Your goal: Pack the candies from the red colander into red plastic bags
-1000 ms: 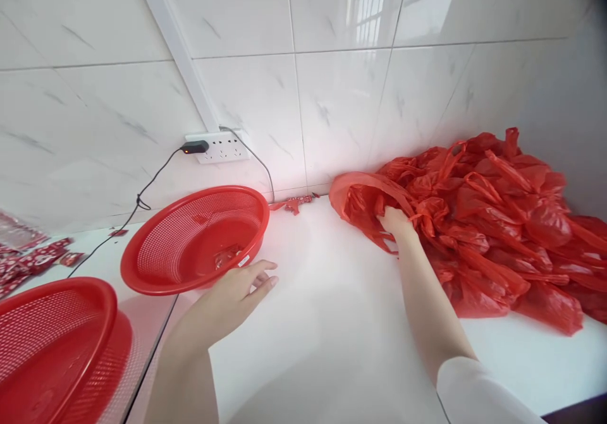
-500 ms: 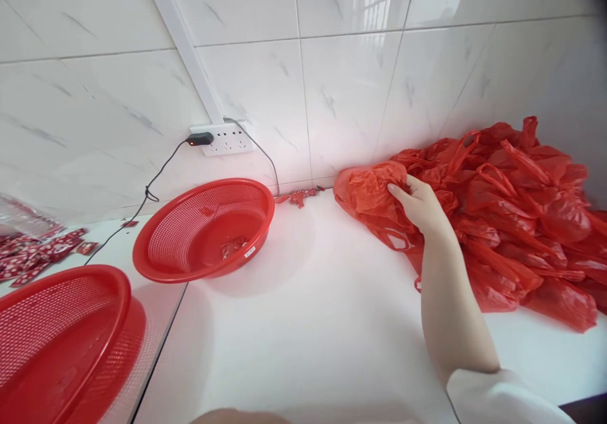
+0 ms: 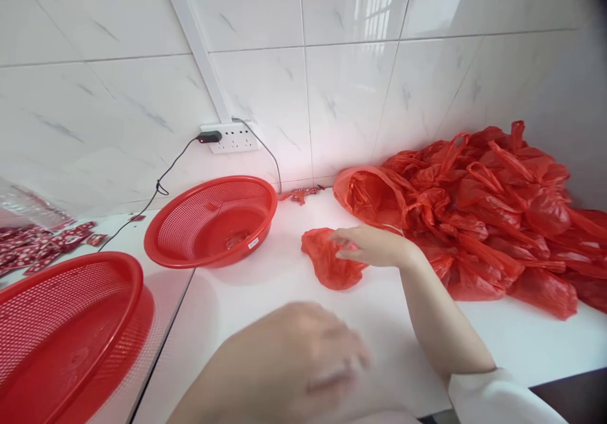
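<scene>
A small crumpled red plastic bag [image 3: 329,273] lies on the white tabletop. Over its upper right part is my right hand [image 3: 372,245], fingers apart and curved above the plastic, not closed round it. My left hand [image 3: 303,348] is in the near middle, blurred by motion, and whether its fingers are closed cannot be made out. To the right spreads a big heap of red plastic bags [image 3: 478,215]. At the heap's left end, a wide-mouthed red bag [image 3: 351,187] gapes open with crumpled plastic inside.
A red perforated basket [image 3: 164,241], with a few small pieces inside, stands near the wall. Another red basket [image 3: 133,297] is at the near left. Red patterned packets [image 3: 52,247] lie far left. A power strip [image 3: 237,139] on the tiled wall has cables; scraps [image 3: 300,195] lie below.
My right hand has come down and left from the wide-mouthed bag, and a crumpled red bag now lies on the table beneath it. My left hand has risen into view.
</scene>
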`<state>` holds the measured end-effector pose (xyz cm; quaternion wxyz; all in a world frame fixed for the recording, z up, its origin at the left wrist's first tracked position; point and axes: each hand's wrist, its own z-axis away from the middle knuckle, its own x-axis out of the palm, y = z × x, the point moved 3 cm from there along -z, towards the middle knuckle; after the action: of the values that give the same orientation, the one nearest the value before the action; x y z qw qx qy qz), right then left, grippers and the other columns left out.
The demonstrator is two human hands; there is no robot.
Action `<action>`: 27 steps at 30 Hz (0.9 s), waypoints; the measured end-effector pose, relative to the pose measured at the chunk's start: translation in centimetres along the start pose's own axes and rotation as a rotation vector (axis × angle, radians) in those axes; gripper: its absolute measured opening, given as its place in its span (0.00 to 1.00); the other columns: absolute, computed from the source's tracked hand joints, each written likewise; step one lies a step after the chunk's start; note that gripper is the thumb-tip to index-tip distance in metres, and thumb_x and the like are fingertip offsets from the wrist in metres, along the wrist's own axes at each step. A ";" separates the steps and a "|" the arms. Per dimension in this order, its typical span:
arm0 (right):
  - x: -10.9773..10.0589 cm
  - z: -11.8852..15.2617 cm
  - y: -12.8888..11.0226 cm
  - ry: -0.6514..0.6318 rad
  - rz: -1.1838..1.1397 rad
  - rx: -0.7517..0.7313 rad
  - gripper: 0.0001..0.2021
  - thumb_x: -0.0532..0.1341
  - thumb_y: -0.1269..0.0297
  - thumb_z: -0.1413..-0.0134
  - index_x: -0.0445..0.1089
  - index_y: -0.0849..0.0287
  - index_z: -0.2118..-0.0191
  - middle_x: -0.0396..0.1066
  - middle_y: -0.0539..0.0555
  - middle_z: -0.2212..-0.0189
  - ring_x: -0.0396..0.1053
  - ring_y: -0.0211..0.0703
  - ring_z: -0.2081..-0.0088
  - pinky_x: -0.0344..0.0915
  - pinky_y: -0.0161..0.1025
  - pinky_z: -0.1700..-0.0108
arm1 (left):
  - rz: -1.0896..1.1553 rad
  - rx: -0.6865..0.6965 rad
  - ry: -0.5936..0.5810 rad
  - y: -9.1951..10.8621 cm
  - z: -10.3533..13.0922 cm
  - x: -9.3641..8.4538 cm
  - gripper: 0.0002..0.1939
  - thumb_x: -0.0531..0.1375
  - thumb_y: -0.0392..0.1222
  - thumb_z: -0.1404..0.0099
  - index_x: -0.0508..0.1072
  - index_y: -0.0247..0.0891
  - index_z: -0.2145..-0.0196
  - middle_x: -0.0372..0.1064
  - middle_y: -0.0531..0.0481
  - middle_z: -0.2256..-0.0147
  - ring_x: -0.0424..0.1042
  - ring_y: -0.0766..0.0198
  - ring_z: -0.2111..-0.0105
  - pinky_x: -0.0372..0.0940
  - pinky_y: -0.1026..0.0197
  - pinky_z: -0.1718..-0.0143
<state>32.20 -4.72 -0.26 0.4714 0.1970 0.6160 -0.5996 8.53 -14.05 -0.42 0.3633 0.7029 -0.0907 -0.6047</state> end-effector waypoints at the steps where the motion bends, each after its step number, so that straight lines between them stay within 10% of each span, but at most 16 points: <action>1: 0.1 -0.1 0.1 0.055 -0.012 -0.004 0.18 0.55 0.57 0.39 0.67 0.52 0.45 0.73 0.57 0.52 0.72 0.50 0.54 0.67 0.40 0.59 | -0.046 -0.069 -0.033 -0.1 -2.2 -1.7 0.15 0.50 0.49 0.32 0.70 0.51 0.51 0.74 0.49 0.60 0.73 0.57 0.61 0.65 0.54 0.59; 5: 3.5 -1.1 1.2 0.156 0.008 0.005 0.18 0.55 0.57 0.39 0.67 0.57 0.47 0.72 0.61 0.51 0.70 0.54 0.53 0.66 0.46 0.55 | -0.200 -0.367 0.140 -3.8 -7.9 -4.0 0.17 0.45 0.48 0.31 0.70 0.42 0.55 0.72 0.45 0.60 0.73 0.54 0.61 0.66 0.52 0.60; 10: 10.9 -3.1 4.5 0.213 0.118 -0.093 0.30 0.58 0.72 0.50 0.59 0.68 0.39 0.57 0.67 0.37 0.52 0.59 0.35 0.50 0.56 0.37 | -0.243 -0.381 0.138 -11.7 -11.6 1.2 0.39 0.60 0.55 0.42 0.55 0.39 0.37 0.45 0.35 0.33 0.43 0.42 0.33 0.43 0.37 0.36; 14: 12.3 -3.6 6.5 0.366 0.017 -0.136 0.27 0.57 0.64 0.42 0.58 0.66 0.37 0.57 0.64 0.37 0.52 0.53 0.35 0.47 0.51 0.34 | -0.244 -0.399 0.287 -15.8 -11.7 3.0 0.34 0.52 0.60 0.35 0.58 0.37 0.39 0.49 0.35 0.34 0.47 0.45 0.34 0.43 0.39 0.35; 18: 11.7 -3.7 7.3 0.415 -0.050 -0.053 0.28 0.48 0.50 0.35 0.58 0.64 0.37 0.59 0.61 0.37 0.54 0.50 0.35 0.47 0.49 0.34 | -0.260 -0.406 0.491 -17.3 -10.2 3.1 0.27 0.51 0.57 0.33 0.64 0.31 0.47 0.54 0.31 0.38 0.53 0.49 0.36 0.50 0.48 0.36; 27: 12.1 -3.8 9.2 0.597 0.101 0.208 0.23 0.48 0.61 0.34 0.64 0.68 0.40 0.60 0.62 0.38 0.55 0.52 0.36 0.48 0.51 0.35 | -0.597 -0.494 1.068 -16.1 -5.9 1.8 0.13 0.52 0.45 0.31 0.70 0.38 0.70 0.65 0.39 0.46 0.59 0.48 0.40 0.37 0.35 0.36</action>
<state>32.53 -3.23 -15.85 0.2763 0.4419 0.6520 -0.5507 9.38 -1.10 -11.82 0.3258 0.7971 0.4422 -0.2508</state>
